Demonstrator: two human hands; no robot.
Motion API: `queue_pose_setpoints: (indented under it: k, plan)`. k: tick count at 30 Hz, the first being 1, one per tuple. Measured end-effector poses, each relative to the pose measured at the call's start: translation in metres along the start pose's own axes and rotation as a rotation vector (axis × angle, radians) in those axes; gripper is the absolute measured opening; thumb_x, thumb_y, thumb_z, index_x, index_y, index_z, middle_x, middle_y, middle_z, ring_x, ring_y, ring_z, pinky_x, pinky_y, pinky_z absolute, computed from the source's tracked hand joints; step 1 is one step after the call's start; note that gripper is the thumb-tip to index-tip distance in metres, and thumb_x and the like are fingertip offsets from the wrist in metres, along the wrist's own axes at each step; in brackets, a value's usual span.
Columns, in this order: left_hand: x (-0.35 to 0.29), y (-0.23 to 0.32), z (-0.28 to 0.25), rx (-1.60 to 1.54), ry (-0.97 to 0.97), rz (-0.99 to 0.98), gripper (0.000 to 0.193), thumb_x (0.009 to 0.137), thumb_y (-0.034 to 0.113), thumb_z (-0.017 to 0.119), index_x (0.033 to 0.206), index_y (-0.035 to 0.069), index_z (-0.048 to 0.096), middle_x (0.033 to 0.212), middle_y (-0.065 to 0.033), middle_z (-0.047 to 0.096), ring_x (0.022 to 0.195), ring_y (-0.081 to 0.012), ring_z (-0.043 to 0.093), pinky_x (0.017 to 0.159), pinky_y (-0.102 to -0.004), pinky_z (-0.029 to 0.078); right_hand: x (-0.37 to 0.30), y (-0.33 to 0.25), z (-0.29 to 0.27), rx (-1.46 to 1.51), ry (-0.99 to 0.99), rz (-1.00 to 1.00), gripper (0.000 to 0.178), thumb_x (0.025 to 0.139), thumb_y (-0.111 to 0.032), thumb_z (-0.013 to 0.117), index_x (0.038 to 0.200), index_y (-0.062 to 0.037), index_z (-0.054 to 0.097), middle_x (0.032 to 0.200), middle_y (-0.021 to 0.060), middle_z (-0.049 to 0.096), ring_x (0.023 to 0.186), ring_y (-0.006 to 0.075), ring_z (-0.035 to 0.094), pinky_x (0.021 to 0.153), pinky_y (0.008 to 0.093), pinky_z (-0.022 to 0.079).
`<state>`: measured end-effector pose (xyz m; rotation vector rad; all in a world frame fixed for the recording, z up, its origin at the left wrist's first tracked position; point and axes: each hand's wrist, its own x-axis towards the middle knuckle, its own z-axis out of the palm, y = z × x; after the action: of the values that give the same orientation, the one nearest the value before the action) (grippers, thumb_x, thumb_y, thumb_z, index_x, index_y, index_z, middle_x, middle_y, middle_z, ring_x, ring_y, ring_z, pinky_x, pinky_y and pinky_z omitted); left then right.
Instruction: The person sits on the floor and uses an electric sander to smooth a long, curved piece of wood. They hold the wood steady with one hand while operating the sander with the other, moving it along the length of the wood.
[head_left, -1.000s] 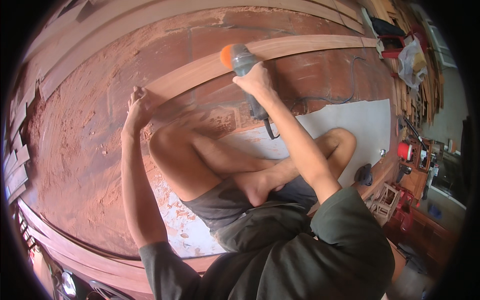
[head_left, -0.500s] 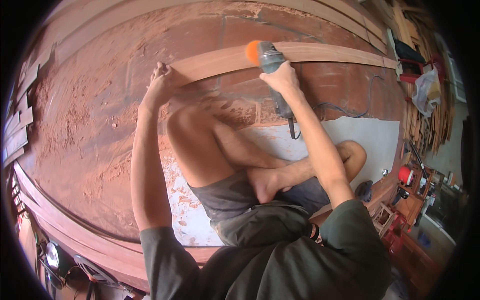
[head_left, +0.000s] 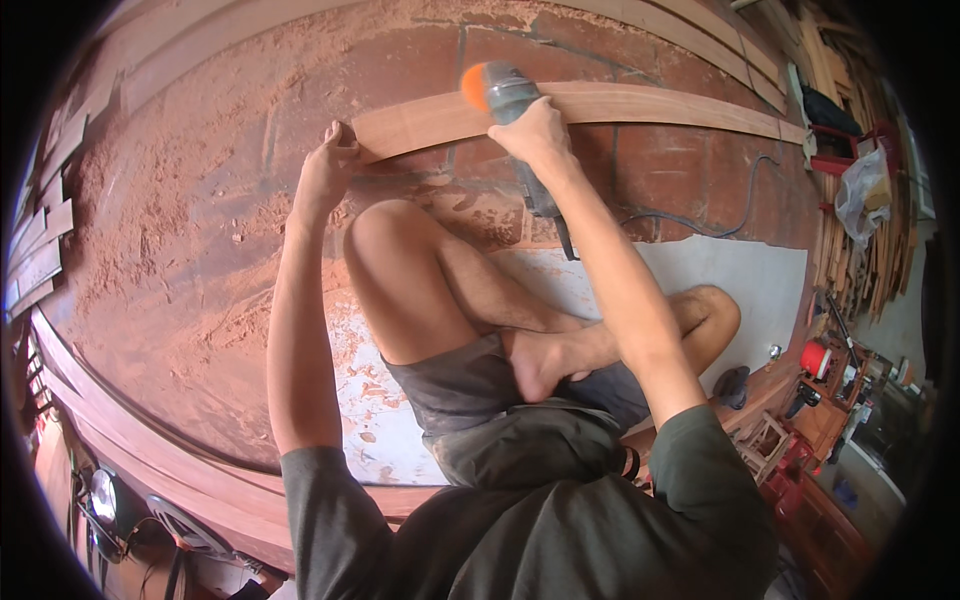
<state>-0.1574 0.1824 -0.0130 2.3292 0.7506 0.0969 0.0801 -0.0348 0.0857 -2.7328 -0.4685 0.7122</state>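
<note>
A long, slightly curved wooden board (head_left: 415,127) lies across the floor in front of my knees. My left hand (head_left: 325,175) is at its left end, with the fingers bent around the end edge. In my right hand (head_left: 537,137) is a dark angle grinder (head_left: 512,90), my fingers wrapped over its body. Its round orange disc (head_left: 474,88) is over the board, left of the board's middle; whether it touches the wood I cannot tell. The grinder's rear end points back toward my shin.
Reddish sawdust (head_left: 220,210) covers the tiled floor on the left. I sit on a white sheet (head_left: 750,265). A cord (head_left: 690,225) curves to the right of the grinder. More long boards (head_left: 690,45) lie beyond, and a wood stack (head_left: 860,265) stands at right.
The grinder and my right hand have moved left along the board. My left hand stays at the board's end, and the whole view has shifted slightly.
</note>
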Motion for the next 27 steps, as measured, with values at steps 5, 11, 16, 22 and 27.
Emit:
queue_pose_setpoints:
  k: [5,11,16,22,27]
  plan:
    - [-0.002,0.001,-0.005,-0.047,0.032,0.013,0.023,0.086,0.01,0.074,0.108,0.004,0.078,0.148,-0.0201,0.052,0.131,-0.0372,0.056,0.107,-0.0406,0.048,-0.006,-0.029,0.027,0.015,-0.009,-0.068,0.087,0.069,-0.034,0.084,0.133,0.0129,0.049,0.123,0.0322,0.067,0.115,0.0415,0.068,0.099,0.044,0.055]
    - [-0.014,0.009,-0.003,-0.093,0.116,-0.029,0.02,0.086,0.016,0.077,0.101,0.003,0.079,0.14,-0.0154,0.06,0.122,-0.0379,0.062,0.11,-0.0443,0.046,-0.01,-0.036,0.025,0.0,-0.048,-0.086,0.096,0.07,-0.027,0.08,0.144,0.0169,0.037,0.123,0.0306,0.067,0.114,0.0397,0.069,0.1,0.0438,0.056]
    - [-0.025,0.015,0.01,-0.154,0.178,-0.111,0.018,0.088,0.018,0.076,0.097,0.003,0.079,0.142,-0.0086,0.061,0.131,-0.0314,0.059,0.12,-0.0526,0.033,-0.014,-0.045,0.033,-0.003,-0.038,-0.121,0.088,0.07,-0.026,0.08,0.137,0.0166,0.041,0.119,0.0309,0.068,0.111,0.0411,0.07,0.097,0.0443,0.057]
    - [-0.026,-0.001,0.018,-0.094,0.265,0.024,0.016,0.09,0.018,0.076,0.101,0.007,0.08,0.144,-0.0114,0.06,0.142,-0.0356,0.048,0.122,-0.0494,0.031,-0.026,-0.054,0.044,-0.006,-0.086,-0.184,0.08,0.069,-0.03,0.081,0.127,0.015,0.048,0.115,0.0324,0.068,0.11,0.043,0.069,0.097,0.0448,0.056]
    - [-0.034,0.001,0.022,0.085,0.356,0.16,0.019,0.089,0.018,0.077,0.106,0.011,0.081,0.141,-0.0137,0.063,0.144,-0.0366,0.044,0.119,-0.0443,0.037,-0.019,-0.058,0.044,0.005,-0.038,-0.213,0.079,0.069,-0.029,0.082,0.126,0.0151,0.048,0.114,0.0339,0.068,0.111,0.0445,0.068,0.097,0.0453,0.056]
